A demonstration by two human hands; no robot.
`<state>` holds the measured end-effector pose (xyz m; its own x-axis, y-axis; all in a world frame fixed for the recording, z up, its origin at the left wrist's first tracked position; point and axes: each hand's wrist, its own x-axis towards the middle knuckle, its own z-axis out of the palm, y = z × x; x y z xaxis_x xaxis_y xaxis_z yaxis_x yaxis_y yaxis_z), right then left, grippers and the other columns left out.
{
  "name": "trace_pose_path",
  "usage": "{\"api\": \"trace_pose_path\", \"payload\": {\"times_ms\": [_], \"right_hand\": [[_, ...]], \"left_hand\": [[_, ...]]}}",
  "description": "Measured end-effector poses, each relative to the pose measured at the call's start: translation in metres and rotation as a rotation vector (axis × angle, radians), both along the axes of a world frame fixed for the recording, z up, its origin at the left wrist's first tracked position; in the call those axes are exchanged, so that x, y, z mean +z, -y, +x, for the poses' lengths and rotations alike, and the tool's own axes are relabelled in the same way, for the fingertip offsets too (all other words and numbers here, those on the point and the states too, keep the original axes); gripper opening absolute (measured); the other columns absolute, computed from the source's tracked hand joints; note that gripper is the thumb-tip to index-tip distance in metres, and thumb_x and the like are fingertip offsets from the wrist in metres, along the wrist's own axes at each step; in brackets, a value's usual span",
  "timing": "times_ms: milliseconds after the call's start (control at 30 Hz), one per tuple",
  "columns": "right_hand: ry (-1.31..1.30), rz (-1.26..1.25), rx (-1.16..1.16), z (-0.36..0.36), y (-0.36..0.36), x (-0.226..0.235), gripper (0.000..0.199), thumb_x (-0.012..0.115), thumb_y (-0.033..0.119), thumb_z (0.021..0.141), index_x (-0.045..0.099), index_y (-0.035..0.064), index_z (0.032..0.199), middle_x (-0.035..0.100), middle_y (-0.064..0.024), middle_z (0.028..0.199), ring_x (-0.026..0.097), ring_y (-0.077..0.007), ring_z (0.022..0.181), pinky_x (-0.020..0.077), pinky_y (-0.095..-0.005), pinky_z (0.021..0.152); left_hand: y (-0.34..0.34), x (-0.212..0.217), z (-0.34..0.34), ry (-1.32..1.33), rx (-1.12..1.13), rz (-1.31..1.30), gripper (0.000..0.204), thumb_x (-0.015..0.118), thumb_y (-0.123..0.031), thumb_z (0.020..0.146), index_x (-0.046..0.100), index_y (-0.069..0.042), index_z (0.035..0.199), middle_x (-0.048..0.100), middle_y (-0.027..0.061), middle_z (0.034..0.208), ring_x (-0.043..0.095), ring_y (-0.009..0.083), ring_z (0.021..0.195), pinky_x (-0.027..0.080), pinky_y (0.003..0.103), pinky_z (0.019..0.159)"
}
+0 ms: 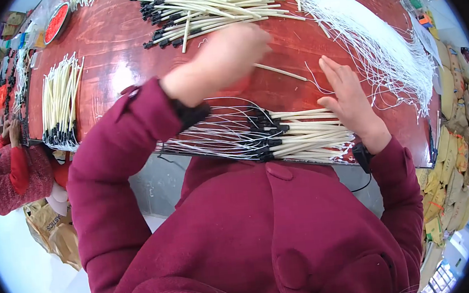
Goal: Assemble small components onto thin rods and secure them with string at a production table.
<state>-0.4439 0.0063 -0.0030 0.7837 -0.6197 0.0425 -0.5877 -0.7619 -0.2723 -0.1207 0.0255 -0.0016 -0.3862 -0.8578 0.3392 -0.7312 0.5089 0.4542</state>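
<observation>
My left hand (232, 52) is raised over the red table, its fingers curled and smeared by motion; what they hold, if anything, is hidden. A single cream tube (281, 72) slants out from beside that hand, with a thin white cord (314, 79) curving at its right end. Close by, my right hand (346, 95) has its fingers stretched and its thumb apart, with nothing visibly gripped. Below it, along the near table edge, lies a bundle of cream tubes with black ends (306, 132). White cords (216, 128) run leftward from their black ends, beneath my left arm.
A big pile of black-ended cream tubes (222, 5) covers the far middle of the red table (107, 29). Loose white cords (370, 34) spread at right. Another tube bundle (63, 100) and a bowl of red pieces (56, 22) are at left. A co-worker (16, 171) sits beyond.
</observation>
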Motion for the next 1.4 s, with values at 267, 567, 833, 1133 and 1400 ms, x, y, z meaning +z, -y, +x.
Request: {"api": "trace_pose_path", "payload": {"times_ms": [267,567,833,1133,1400], "right_hand": [[0.025,-0.016,0.082,0.027,0.007,0.013,0.072,0.076,0.021,0.085,0.047,0.0026,0.148,0.05,-0.0145,0.147,0.051,-0.0331,0.122,0.0404,-0.0431,0.106],[0.04,-0.049,0.086,0.016,0.001,0.022,0.062,0.076,0.018,0.084,0.056,0.0021,0.141,0.055,-0.0134,0.143,0.053,-0.0323,0.117,0.0423,-0.0432,0.104],[0.016,0.023,0.08,-0.005,-0.016,0.017,0.063,0.074,0.023,0.084,0.056,0.002,0.141,0.051,-0.0125,0.15,0.052,-0.0332,0.118,0.0423,-0.0437,0.104],[-0.01,0.029,0.125,0.0,-0.018,0.009,0.069,0.071,0.038,0.086,0.055,-0.0009,0.141,0.045,-0.0125,0.156,0.048,-0.0356,0.124,0.0412,-0.0457,0.107],[-0.065,0.023,0.152,0.004,-0.013,0.008,0.069,0.065,0.046,0.09,0.056,-0.0013,0.139,0.043,-0.0123,0.157,0.047,-0.0361,0.127,0.0406,-0.0463,0.108]], "left_hand": [[-0.038,0.017,0.081,-0.122,0.335,0.299,0.016,0.067,-0.012,0.092,0.071,-0.001,0.103,0.071,0.0169,0.095,0.068,0.0344,0.088,0.054,0.04,0.076],[-0.021,-0.018,0.02,0.136,-0.012,-0.058,0.015,0.073,-0.015,0.085,0.068,-0.007,0.097,0.064,0.0106,0.097,0.064,0.0319,0.096,0.052,0.044,0.084],[-0.022,-0.023,0.003,0.194,-0.042,0.062,0.01,0.067,-0.009,0.087,0.063,-0.006,0.095,0.062,0.0111,0.092,0.062,0.0339,0.092,0.049,0.045,0.081],[-0.033,-0.02,0.002,0.206,-0.003,0.083,0.009,0.066,-0.011,0.087,0.063,-0.006,0.094,0.062,0.0115,0.091,0.063,0.0348,0.091,0.049,0.046,0.08],[-0.034,-0.017,0.003,0.205,0.002,0.114,0.009,0.066,-0.01,0.086,0.062,-0.006,0.092,0.063,0.011,0.091,0.063,0.0353,0.091,0.049,0.046,0.08]]}}
